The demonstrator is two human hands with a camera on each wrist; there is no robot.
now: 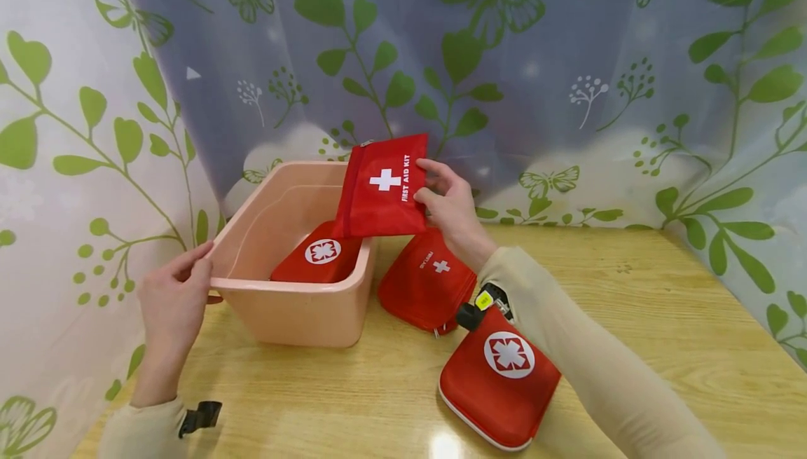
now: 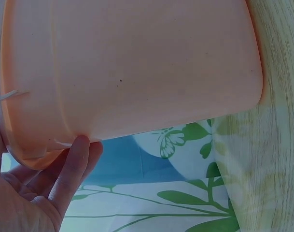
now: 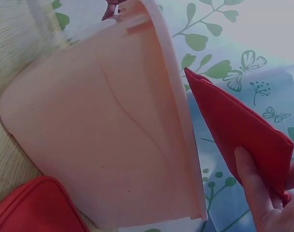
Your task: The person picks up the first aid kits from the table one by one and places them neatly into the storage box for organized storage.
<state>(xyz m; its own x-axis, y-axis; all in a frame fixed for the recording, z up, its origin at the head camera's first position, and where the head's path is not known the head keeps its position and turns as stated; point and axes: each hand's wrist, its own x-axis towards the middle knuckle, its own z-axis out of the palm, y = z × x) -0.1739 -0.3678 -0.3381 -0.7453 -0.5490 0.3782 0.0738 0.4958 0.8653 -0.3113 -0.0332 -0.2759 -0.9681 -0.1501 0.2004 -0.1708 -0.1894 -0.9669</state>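
My right hand pinches a red first aid pouch with a white cross by its right edge. The pouch hangs over the right rim of a peach plastic bin. In the right wrist view the same pouch is seen edge-on, above the bin's rim, with fingers and thumb on either side. My left hand grips the bin's near left corner at the rim; the left wrist view shows the fingers curled under that rim. Inside the bin lies a red case with a round white emblem.
On the wooden table, right of the bin, lies another red first aid pouch. Nearer, below my right forearm, sits a red case with a white emblem. Leaf-patterned curtains stand behind and to the left.
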